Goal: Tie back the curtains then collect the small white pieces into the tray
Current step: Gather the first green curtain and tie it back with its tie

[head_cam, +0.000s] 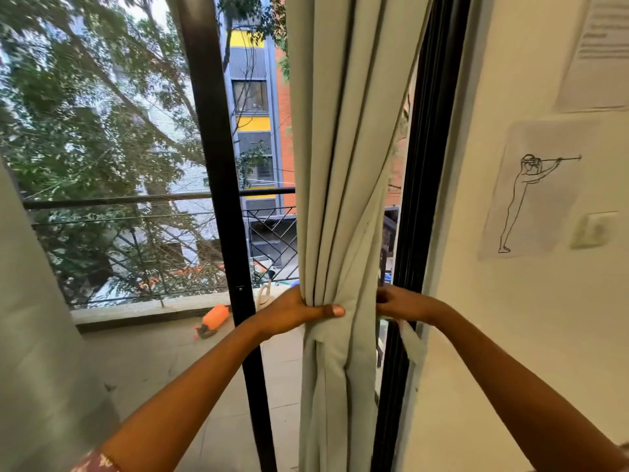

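Left hand [296,310]: wrapped around the gathered curtain [343,165], thumb across its front.
Right hand [400,303]: fingers curled at the curtain's right edge, perhaps pinching the tie-back strip [412,345].

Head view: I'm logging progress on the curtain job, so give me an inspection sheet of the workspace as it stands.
Surface: tiled balcony floor beyond the glass; no table or tray seen.
Job's things: grey curtain gathered into a bunch at the right of the window; a fabric tie-back strip hangs beside it; small white pieces not seen.
Clutter: orange object lying on the balcony floor.
Hands: left hand grips the bunched curtain; right hand is at its far edge, grip hidden.
Cables: nothing seen.
Surroundings: black window frame, balcony railing, line drawing and light switch on the wall.
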